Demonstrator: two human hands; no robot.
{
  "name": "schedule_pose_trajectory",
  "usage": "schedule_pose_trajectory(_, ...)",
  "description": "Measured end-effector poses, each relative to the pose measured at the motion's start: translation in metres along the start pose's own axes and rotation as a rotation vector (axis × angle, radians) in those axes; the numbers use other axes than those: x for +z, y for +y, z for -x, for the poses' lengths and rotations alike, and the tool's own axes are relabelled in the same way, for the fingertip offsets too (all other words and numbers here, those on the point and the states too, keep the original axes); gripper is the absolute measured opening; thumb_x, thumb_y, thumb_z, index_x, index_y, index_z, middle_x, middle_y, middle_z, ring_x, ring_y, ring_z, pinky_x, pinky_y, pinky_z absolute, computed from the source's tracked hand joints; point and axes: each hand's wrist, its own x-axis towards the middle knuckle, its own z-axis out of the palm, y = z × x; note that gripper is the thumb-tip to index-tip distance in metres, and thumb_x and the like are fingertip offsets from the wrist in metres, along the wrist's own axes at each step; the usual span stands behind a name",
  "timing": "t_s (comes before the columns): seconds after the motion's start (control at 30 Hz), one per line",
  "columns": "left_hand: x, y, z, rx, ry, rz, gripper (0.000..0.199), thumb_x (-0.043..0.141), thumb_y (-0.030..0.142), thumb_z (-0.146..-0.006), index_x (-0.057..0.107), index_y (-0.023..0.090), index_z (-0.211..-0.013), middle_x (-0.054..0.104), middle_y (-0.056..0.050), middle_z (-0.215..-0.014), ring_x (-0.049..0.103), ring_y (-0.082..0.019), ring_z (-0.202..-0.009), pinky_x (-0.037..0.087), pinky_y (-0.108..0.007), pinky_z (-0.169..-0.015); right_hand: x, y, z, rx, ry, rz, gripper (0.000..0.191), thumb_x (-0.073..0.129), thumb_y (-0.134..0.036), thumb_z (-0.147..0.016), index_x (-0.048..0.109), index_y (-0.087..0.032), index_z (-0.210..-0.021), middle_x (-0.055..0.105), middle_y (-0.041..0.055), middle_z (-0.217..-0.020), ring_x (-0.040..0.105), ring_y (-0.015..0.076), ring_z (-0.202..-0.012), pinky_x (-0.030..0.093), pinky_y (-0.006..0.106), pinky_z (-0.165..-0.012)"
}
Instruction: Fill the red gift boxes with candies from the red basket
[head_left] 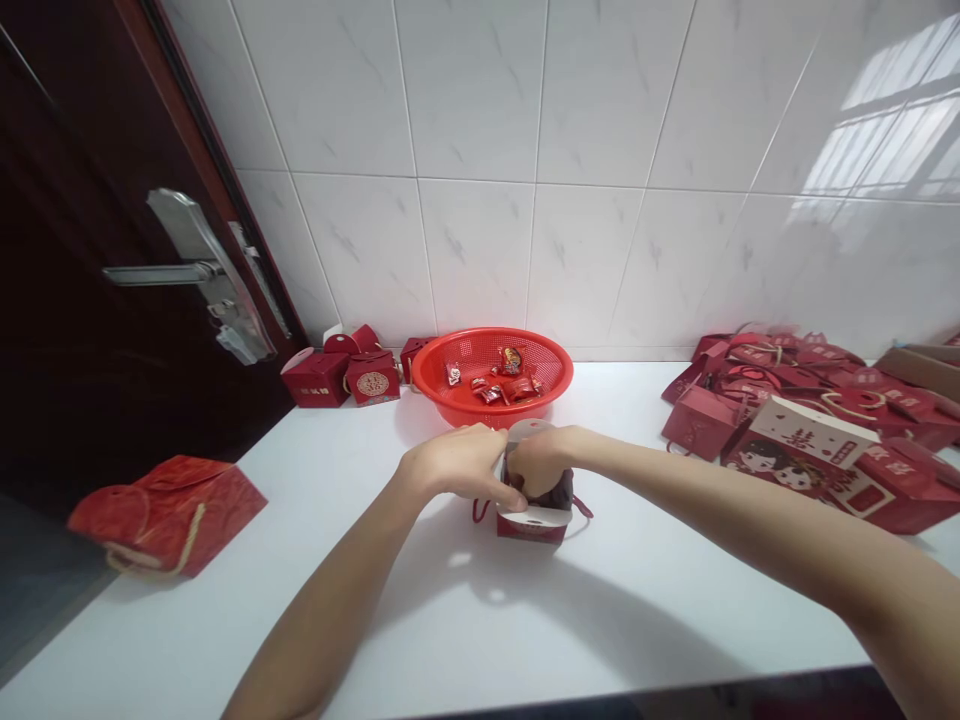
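A small red candy box (529, 531) stands on the white table in front of me, its top flaps spread and its white inside showing. Cord loops stick out at both sides. My left hand (459, 462) grips the box's left side, with the thumb over the near edge. My right hand (538, 460) reaches down into the box from above, and its fingers are hidden inside. Just beyond the box sits a red plastic basket (491, 416) with several wrapped candies (517, 388) in it. Whether my right hand holds a candy is hidden.
Several red boxes (374, 382) stand by the wall at the back left. A red bag-like box (187, 510) with a rope handle lies at the left edge. At right, red flat boxes (795, 375) are piled near a printed box (802, 450). A dark door (75, 150) borders the table's left.
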Motion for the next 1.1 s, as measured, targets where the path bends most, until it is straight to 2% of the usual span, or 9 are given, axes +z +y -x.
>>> schedule_pose_trajectory(0.1,0.0,-0.001,-0.001,0.01,-0.051,-0.004,0.038,0.068,0.051,-0.063,0.054,0.021,-0.081,0.063,-0.007,-0.083,0.061,-0.026,-0.077,0.033,-0.029,-0.05,-0.007,0.002,0.01,-0.015,-0.046,0.032,0.017,0.064,-0.026,-0.08,0.076,-0.017,-0.087,0.072,0.0068,-0.079,0.063,0.0205,-0.068,0.044,0.029,-0.06)
schedule_pose_trajectory(0.23,-0.001,-0.004,-0.002,0.016,-0.059,0.004,0.044,0.065,0.057,-0.067,0.054,0.021,-0.089,0.063,-0.007,-0.086,0.061,-0.025,-0.077,0.035,-0.03,-0.053,-0.015,0.021,0.038,-0.135,0.094,-0.183,0.018,0.061,-0.021,-0.082,0.075,-0.018,-0.093,0.073,0.0048,-0.09,0.063,0.0167,-0.073,0.044,0.025,-0.059)
schedule_pose_trajectory(0.37,-0.002,-0.005,-0.002,-0.003,-0.068,-0.042,0.053,0.061,0.067,-0.069,0.053,0.019,-0.092,0.063,-0.009,-0.09,0.06,-0.026,-0.079,0.035,-0.03,-0.053,0.0,0.046,0.065,-0.247,0.461,-0.448,0.026,0.06,-0.009,-0.078,0.071,-0.015,-0.1,0.073,0.0065,-0.098,0.067,0.0167,-0.084,0.052,0.026,-0.073)
schedule_pose_trajectory(0.47,-0.003,-0.004,-0.001,0.008,-0.061,-0.02,0.056,0.061,0.068,-0.07,0.055,0.019,-0.096,0.063,-0.01,-0.093,0.061,-0.028,-0.083,0.036,-0.031,-0.056,0.028,0.055,0.072,-0.294,0.673,-0.559,0.015,0.063,-0.021,-0.084,0.071,-0.017,-0.096,0.073,0.0055,-0.099,0.067,0.0191,-0.09,0.053,0.034,-0.084)
schedule_pose_trajectory(0.57,-0.003,-0.003,-0.001,-0.027,-0.057,0.016,0.067,0.064,0.067,-0.068,0.055,0.016,-0.111,0.065,-0.012,-0.1,0.062,-0.029,-0.086,0.038,-0.031,-0.057,0.06,0.052,0.068,-0.222,0.918,-0.676,0.024,0.066,-0.038,-0.088,0.068,-0.021,-0.104,0.072,0.0063,-0.107,0.066,0.0226,-0.1,0.053,0.04,-0.091)
schedule_pose_trajectory(0.7,-0.003,-0.005,-0.001,-0.072,-0.038,0.032,0.094,0.065,0.065,-0.067,0.039,0.013,-0.141,0.066,-0.013,-0.105,0.063,-0.031,-0.09,0.04,-0.03,-0.059,0.093,0.039,0.054,-0.142,1.229,-0.76,0.025,0.064,-0.044,-0.091,0.064,-0.023,-0.103,0.069,0.0081,-0.105,0.065,0.0233,-0.098,0.054,0.041,-0.088)
schedule_pose_trajectory(0.83,-0.006,-0.007,0.004,-0.005,0.044,0.063,0.083,0.063,0.063,-0.072,0.041,0.019,-0.138,0.066,-0.009,-0.104,0.063,-0.027,-0.09,0.04,-0.028,-0.063,0.109,0.03,0.041,-0.131,1.259,-0.75,0.027,0.053,-0.043,-0.098,0.07,-0.022,-0.093,0.064,0.0122,-0.12,0.062,0.0254,-0.114,0.05,0.043,-0.099)
schedule_pose_trajectory(0.93,-0.009,-0.007,0.008,0.029,0.101,0.067,0.057,0.062,0.062,-0.075,0.052,0.021,-0.113,0.065,-0.006,-0.098,0.061,-0.025,-0.085,0.039,-0.029,-0.062,0.116,0.03,0.032,-0.088,1.242,-0.757,0.027,0.054,-0.043,-0.097,0.072,-0.023,-0.104,0.056,0.0142,-0.136,0.055,0.0284,-0.128,0.046,0.047,-0.106)
schedule_pose_trajectory(1.1,-0.008,-0.002,0.006,0.129,0.113,0.16,0.044,0.065,0.058,-0.078,0.052,0.023,-0.102,0.065,-0.003,-0.093,0.061,-0.022,-0.083,0.041,-0.029,-0.064,0.127,0.031,0.02,-0.08,1.219,-0.827,0.03,0.054,-0.045,-0.097,0.069,-0.024,-0.112,0.056,0.0131,-0.138,0.051,0.0291,-0.133,0.044,0.049,-0.109)
